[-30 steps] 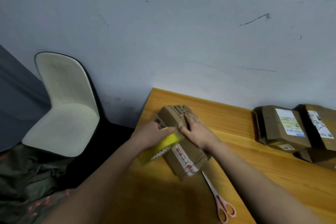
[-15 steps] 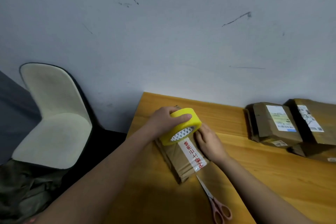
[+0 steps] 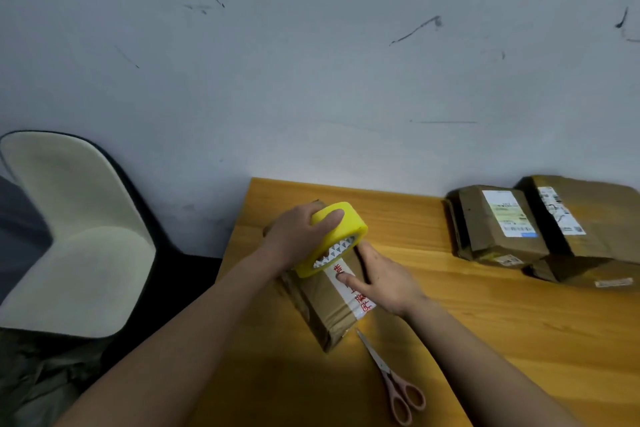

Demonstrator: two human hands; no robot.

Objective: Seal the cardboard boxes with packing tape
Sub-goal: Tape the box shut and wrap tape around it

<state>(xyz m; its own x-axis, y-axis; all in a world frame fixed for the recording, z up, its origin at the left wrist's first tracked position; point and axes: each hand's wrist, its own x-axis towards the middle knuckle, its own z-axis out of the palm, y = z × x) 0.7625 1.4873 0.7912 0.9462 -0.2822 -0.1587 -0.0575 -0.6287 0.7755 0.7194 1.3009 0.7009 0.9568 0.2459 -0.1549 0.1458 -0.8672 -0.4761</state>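
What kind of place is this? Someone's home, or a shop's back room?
Probably a small, informal parcel-packing corner; home or shop, I cannot tell. A plain wooden table stands against a scuffed wall, with labelled parcels stacked on it, and a cream chair beside it.

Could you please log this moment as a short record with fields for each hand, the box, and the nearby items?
left hand: grips yellow tape roll over the box
right hand: fingers pressing the printed tape strip
box: lying on wooden table
scissors: on table, near the box
other parcels: far right, by the wall
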